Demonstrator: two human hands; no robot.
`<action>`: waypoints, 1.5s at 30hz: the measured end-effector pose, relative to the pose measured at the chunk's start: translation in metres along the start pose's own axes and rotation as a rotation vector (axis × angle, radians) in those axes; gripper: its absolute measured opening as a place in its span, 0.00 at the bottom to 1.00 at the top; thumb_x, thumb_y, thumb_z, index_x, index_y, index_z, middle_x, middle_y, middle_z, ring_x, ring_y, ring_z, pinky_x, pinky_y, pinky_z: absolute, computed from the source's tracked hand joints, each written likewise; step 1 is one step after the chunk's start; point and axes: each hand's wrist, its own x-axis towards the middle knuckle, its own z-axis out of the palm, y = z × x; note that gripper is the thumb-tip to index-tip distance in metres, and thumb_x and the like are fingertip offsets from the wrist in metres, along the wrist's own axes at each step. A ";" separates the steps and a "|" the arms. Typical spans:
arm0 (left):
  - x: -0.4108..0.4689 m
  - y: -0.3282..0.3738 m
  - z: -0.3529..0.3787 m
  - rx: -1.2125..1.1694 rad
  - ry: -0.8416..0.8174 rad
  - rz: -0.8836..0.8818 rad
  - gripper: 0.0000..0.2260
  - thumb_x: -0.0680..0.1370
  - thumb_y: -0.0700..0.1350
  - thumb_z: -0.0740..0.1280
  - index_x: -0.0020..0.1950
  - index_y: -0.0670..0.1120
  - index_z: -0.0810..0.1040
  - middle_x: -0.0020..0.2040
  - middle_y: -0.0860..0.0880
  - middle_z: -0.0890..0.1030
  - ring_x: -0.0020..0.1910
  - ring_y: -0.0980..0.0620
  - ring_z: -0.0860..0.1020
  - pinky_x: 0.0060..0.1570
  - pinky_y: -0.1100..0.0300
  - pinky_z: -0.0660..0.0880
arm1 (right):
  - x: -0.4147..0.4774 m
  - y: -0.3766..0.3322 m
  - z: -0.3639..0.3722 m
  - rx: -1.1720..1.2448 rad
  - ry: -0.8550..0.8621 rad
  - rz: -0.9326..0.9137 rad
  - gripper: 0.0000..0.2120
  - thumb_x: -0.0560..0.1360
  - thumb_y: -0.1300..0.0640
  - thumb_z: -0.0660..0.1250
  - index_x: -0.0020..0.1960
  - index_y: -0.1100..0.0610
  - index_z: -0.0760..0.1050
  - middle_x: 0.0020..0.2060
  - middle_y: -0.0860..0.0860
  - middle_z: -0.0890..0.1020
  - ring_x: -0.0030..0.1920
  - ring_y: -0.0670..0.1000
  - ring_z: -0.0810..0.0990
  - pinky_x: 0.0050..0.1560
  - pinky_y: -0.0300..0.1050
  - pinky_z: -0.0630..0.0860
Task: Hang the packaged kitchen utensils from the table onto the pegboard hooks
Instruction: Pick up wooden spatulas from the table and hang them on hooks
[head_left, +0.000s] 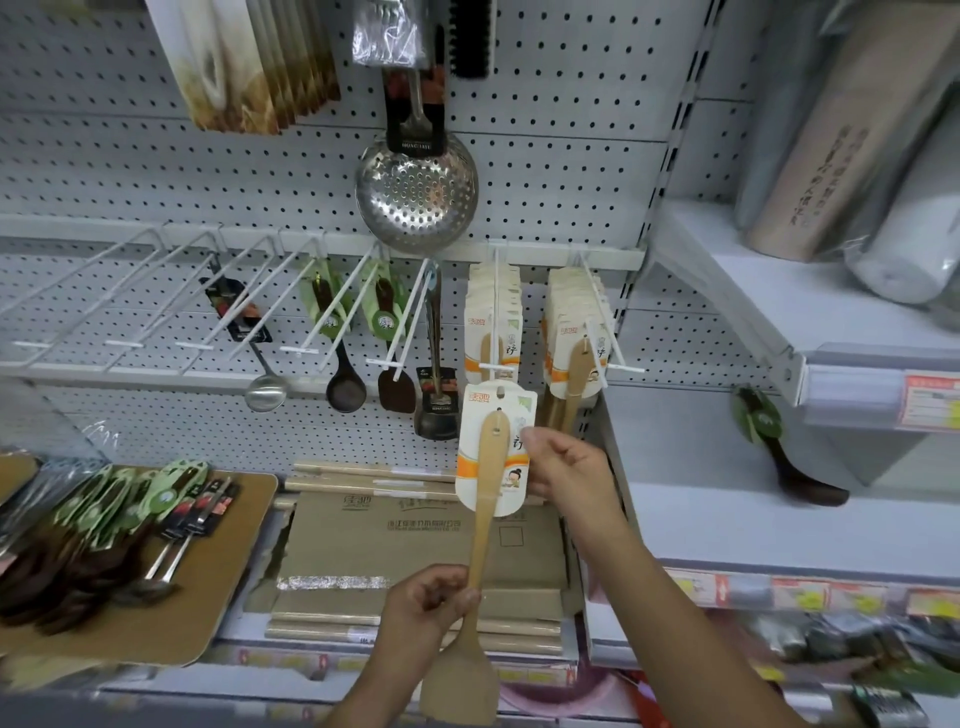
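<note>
Packaged spatula (491, 467) before the pegboard (545, 171), card just below a hook (496, 367) tip.
The left hand (431, 608) gripped its handle low; the right hand (566, 467) pinched the card's right edge. Behind hung two stacks of spatula packs (493, 312), a skimmer (415, 192) above and left of them. A pile of packaged utensils (104, 545) lay on a board (208, 597) at lower left, a cardboard box (395, 545) to its right.

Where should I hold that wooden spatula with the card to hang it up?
Hold the wooden spatula by its thin handle from below, and pinch the card at its right edge. That leaves the top hole free for the hook.
</note>
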 end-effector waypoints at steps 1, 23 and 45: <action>0.000 0.001 0.001 -0.002 -0.002 0.000 0.08 0.71 0.32 0.74 0.44 0.43 0.86 0.42 0.38 0.85 0.41 0.44 0.82 0.48 0.47 0.80 | -0.001 -0.002 0.003 -0.006 -0.007 -0.023 0.07 0.79 0.57 0.68 0.53 0.57 0.83 0.47 0.53 0.88 0.49 0.54 0.87 0.51 0.52 0.83; 0.014 0.006 0.002 -0.022 -0.026 0.041 0.05 0.72 0.33 0.75 0.45 0.41 0.85 0.42 0.39 0.85 0.45 0.40 0.83 0.51 0.44 0.80 | 0.016 -0.009 0.016 -0.010 0.050 -0.096 0.07 0.76 0.64 0.72 0.53 0.60 0.83 0.44 0.54 0.88 0.48 0.53 0.87 0.51 0.51 0.83; 0.133 0.032 0.014 0.176 -0.064 0.100 0.10 0.72 0.37 0.76 0.41 0.54 0.85 0.42 0.52 0.86 0.45 0.51 0.84 0.52 0.51 0.81 | 0.121 -0.014 0.028 -0.192 0.330 0.020 0.04 0.74 0.60 0.75 0.46 0.54 0.82 0.38 0.46 0.85 0.41 0.47 0.84 0.49 0.45 0.81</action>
